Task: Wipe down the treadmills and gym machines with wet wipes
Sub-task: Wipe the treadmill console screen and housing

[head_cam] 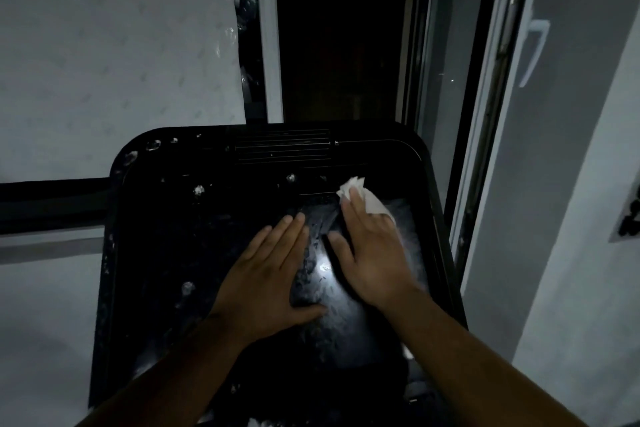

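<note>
The left hand (pixel 266 274) is lying flat near the middle of the black console (pixel 156 236), fingers straight and spread. Just beside it, toward the console's right edge, the right hand (pixel 374 253) is pressing a white wipe (pixel 360 194) under straight fingers. A slatted vent (pixel 282 147) is sitting at the console's far edge.

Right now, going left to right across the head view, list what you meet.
The black console panel at its left rim → left hand, flat on it → light glare → right hand, pressing the wet wipe → window frame → white window handle.
</note>
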Demonstrator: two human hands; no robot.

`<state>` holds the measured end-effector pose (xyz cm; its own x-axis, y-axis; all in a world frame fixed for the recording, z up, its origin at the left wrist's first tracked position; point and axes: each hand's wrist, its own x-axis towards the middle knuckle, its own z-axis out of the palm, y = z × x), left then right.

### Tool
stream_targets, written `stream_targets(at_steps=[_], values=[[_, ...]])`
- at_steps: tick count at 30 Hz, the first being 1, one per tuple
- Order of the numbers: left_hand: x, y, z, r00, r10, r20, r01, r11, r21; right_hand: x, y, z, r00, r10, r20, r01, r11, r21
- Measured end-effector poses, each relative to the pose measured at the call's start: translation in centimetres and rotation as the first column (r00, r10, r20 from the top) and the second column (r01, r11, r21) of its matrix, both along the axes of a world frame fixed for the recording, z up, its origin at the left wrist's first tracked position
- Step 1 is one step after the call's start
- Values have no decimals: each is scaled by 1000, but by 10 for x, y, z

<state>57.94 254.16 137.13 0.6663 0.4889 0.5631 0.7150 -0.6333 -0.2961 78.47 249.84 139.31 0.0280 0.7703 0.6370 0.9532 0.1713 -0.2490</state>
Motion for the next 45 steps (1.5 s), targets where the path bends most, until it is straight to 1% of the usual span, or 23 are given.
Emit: stream_targets(at_steps=[2, 4, 6, 7, 9, 11, 12, 14, 16, 17, 19, 21, 23, 25, 27, 29, 31, 33, 35, 36, 39, 43, 45], values=[[-1, 1, 2, 1000, -23, 1, 23, 1000, 7, -13, -5, -12, 993, 97, 67, -95, 995, -33], [-5, 6, 9, 1000, -30, -8, 30, 999, 36, -1, -20, -28, 967, 186, 175, -170, 980, -100], [-13, 13, 18, 1000, 4, 10, -5, 999, 45, 20, -20, -26, 958, 151, 242, -136, 988, -77], [-16, 16, 21, 1000, 20, 21, -21, 999, 38, 25, -15, -17, 972, 103, 211, -93, 994, -59], [-19, 21, 22, 999, 34, 23, -35, 999, 29, 16, 5, 4, 996, 22, 82, -19, 999, -30], [-20, 21, 20, 999, 33, 23, -34, 999, 29, -9, 15, 15, 999, 8, 34, -8, 1000, -17], [-20, 22, 19, 999, 26, 24, -27, 999, 38, -18, 15, 11, 997, 47, 66, -46, 999, -17], [-20, 23, 18, 1000, 11, 24, -13, 998, 59, -15, 5, -2, 973, 168, 160, -156, 984, -85], [-20, 23, 18, 999, 13, 34, -15, 998, 63, 5, 1, -5, 955, 189, 229, -169, 980, -105], [-20, 23, 18, 999, 19, 37, -21, 998, 62, 13, 6, 1, 963, 153, 222, -138, 987, -81], [-18, 23, 18, 999, 24, 34, -26, 998, 62, 12, 23, 19, 988, 55, 143, -52, 998, -30], [-19, 23, 18, 999, 24, 34, -26, 998, 64, -11, 32, 28, 995, 39, 95, -38, 999, -9], [-20, 23, 17, 999, 15, 41, -17, 998, 66, -27, 28, 17, 978, 133, 160, -130, 991, -31], [-19, 23, 17, 999, 3, 44, -6, 998, 65, -15, 16, 3, 945, 225, 236, -206, 973, -99], [-19, 23, 17, 999, 5, 45, -7, 998, 59, 5, 15, 4, 946, 188, 264, -172, 982, -83], [-20, 22, 17, 999, 15, 39, -17, 998, 57, 9, 24, 19, 975, 100, 196, -92, 994, -51], [-20, 22, 17, 999, 16, 41, -18, 998, 64, -4, 32, 28, 989, 61, 134, -57, 998, -31], [-20, 22, 16, 999, 14, 43, -17, 997, 69, -18, 28, 22, 980, 122, 154, -119, 992, -32], [-20, 22, 15, 999, 14, 42, -17, 997, 73, -15, 18, 8, 954, 212, 212, -198, 977, -82], [-20, 22, 15, 999, 15, 44, -18, 997, 74, -9, 15, 2, 946, 225, 234, -209, 974, -91], [-20, 22, 17, 999, 18, 36, -21, 997, 72, -2, 16, -3, 945, 193, 264, -193, 981, -24], [-20, 21, 19, 999, 23, 36, -26, 998, 65, -4, 16, 1, 934, 182, 309, -178, 983, -41], [-19, 17, 22, 999, 13, 42, -16, 997, 76, -5, 13, 5, 935, 186, 302, -188, 982, -23]])
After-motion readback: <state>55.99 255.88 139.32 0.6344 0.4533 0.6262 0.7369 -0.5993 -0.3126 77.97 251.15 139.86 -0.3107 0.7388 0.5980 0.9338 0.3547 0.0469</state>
